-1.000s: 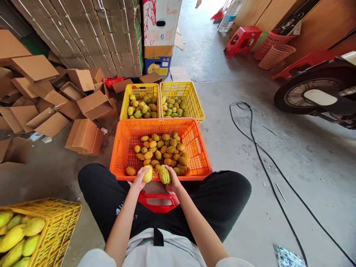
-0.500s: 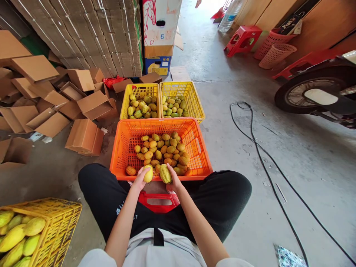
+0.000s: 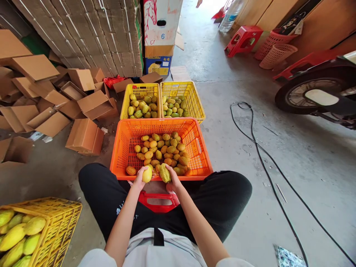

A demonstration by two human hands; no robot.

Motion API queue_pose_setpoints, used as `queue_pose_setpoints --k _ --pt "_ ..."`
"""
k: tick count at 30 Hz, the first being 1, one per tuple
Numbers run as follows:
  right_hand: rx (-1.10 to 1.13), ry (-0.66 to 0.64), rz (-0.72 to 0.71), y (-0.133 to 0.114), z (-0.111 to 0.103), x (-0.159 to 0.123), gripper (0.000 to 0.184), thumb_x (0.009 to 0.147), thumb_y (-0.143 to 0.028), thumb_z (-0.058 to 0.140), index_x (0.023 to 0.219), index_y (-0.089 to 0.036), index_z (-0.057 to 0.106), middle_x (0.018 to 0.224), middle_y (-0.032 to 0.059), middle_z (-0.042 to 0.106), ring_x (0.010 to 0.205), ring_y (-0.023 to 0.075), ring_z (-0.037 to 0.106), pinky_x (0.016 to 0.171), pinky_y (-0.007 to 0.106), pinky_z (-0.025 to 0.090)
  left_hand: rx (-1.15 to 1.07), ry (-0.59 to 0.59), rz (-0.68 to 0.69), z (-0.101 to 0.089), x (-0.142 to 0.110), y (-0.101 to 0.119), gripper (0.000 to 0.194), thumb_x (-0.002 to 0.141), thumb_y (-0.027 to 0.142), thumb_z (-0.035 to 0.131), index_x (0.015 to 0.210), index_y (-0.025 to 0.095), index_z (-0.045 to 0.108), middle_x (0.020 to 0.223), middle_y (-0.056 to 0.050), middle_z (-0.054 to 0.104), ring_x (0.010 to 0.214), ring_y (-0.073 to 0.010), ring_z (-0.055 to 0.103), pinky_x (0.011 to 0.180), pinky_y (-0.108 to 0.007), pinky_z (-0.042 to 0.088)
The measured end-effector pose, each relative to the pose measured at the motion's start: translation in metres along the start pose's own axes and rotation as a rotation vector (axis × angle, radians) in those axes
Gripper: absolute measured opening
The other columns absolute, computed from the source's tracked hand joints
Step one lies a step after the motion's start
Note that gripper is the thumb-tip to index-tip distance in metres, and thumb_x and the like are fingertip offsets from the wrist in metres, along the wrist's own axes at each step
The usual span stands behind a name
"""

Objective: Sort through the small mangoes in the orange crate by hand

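My left hand (image 3: pixel 140 179) is closed around a smooth yellow oval fruit (image 3: pixel 147 175). In my right hand (image 3: pixel 174 180) is a yellow-green, ridged oval fruit (image 3: pixel 165 173), gripped from its right side. Both are held apart, above the near rim of an orange plastic crate (image 3: pixel 119 155) that stands between my knees. Inside it lie many small yellow, green and brownish oval fruits (image 3: pixel 171 149), heaped mostly to the middle and right. The exact kind of fruit cannot be told. My fingertips are partly hidden behind the fruits.
Behind the orange crate stand a left yellow crate (image 3: pixel 126 89) and a right yellow crate (image 3: pixel 196 100), both holding fruit. Another yellow crate (image 3: pixel 59 226) holds larger fruits at lower left. Cardboard boxes (image 3: pixel 94 104) litter the left floor. A black cable (image 3: pixel 258 144) and motorbike wheel (image 3: pixel 303 94) are right.
The yellow fruit in my left hand has turned slightly and shifted a little left. My right hand and its ridged fruit stay nearly still.
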State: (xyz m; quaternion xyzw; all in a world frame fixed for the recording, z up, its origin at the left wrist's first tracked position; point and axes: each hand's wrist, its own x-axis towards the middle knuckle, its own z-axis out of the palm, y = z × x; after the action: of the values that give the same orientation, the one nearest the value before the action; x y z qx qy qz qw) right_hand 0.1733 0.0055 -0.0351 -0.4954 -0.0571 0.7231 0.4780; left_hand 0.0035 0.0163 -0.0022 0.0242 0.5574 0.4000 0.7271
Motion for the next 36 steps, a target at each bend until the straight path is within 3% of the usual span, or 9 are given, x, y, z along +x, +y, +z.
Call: queue_pose_setpoints --k 8,14,18,25,32,36 --pt "0.05 -0.019 0.084 -0.003 0.001 0.003 0.04 0.083 -0.06 0.058 0.083 -0.022 0.07 0.076 0.01 0.075 0.08 0.0287 0.076 0.067 0.039 0.061 -0.034 0.017 -0.073 0.0 0.0 0.004 0.034 0.087 0.045 0.059 0.096 0.013 0.065 0.074 -0.011 0.072 0.061 -0.0208 0.071 0.047 -0.025 0.051" --pt "0.014 -0.025 0.068 -0.002 0.0 0.001 0.042 0.08 -0.062 0.065 0.087 -0.02 0.07 0.079 0.0101 0.075 0.077 0.0275 0.075 0.06 0.034 0.056 -0.019 0.024 -0.074 -0.003 0.004 0.001 0.039 0.09 0.046 0.057 0.103 0.01 0.066 0.077 -0.011 0.072 0.065 -0.0205 0.07 0.048 -0.025 0.053" --pt "-0.029 0.022 -0.04 -0.001 0.002 -0.001 0.042 0.067 -0.054 0.083 0.091 -0.023 0.068 0.08 0.0027 0.075 0.068 0.0205 0.071 0.058 0.029 0.054 0.002 0.01 -0.064 -0.003 0.005 -0.001 0.033 0.092 0.041 0.052 0.096 0.011 0.066 0.081 -0.014 0.074 0.072 -0.0216 0.073 0.048 -0.025 0.053" --pt "-0.063 -0.016 -0.064 -0.005 0.004 -0.007 0.045 0.062 -0.047 0.087 0.096 -0.024 0.068 0.081 -0.0001 0.074 0.072 0.0207 0.07 0.065 0.031 0.056 -0.021 -0.018 0.01 -0.005 0.005 -0.004 0.028 0.077 0.038 0.07 0.091 0.016 0.061 0.08 -0.009 0.073 0.075 -0.0231 0.074 0.059 -0.028 0.056" --pt "0.019 -0.001 0.059 -0.004 0.006 -0.003 0.031 0.077 -0.051 0.067 0.087 -0.022 0.07 0.078 0.0069 0.076 0.076 0.0265 0.074 0.067 0.037 0.06 0.002 0.015 0.098 -0.006 0.006 -0.008 0.048 0.063 0.029 0.086 0.096 0.022 0.052 0.085 -0.003 0.07 0.077 -0.021 0.074 0.064 -0.027 0.056" --pt "0.055 0.008 0.065 -0.003 0.005 0.0 0.031 0.08 -0.052 0.058 0.079 -0.023 0.068 0.07 0.0088 0.074 0.079 0.0299 0.075 0.067 0.04 0.061 -0.064 0.005 0.142 -0.003 0.005 -0.008 0.044 0.065 0.021 0.084 0.092 0.023 0.05 0.083 0.002 0.068 0.074 -0.0175 0.073 0.075 -0.031 0.06"
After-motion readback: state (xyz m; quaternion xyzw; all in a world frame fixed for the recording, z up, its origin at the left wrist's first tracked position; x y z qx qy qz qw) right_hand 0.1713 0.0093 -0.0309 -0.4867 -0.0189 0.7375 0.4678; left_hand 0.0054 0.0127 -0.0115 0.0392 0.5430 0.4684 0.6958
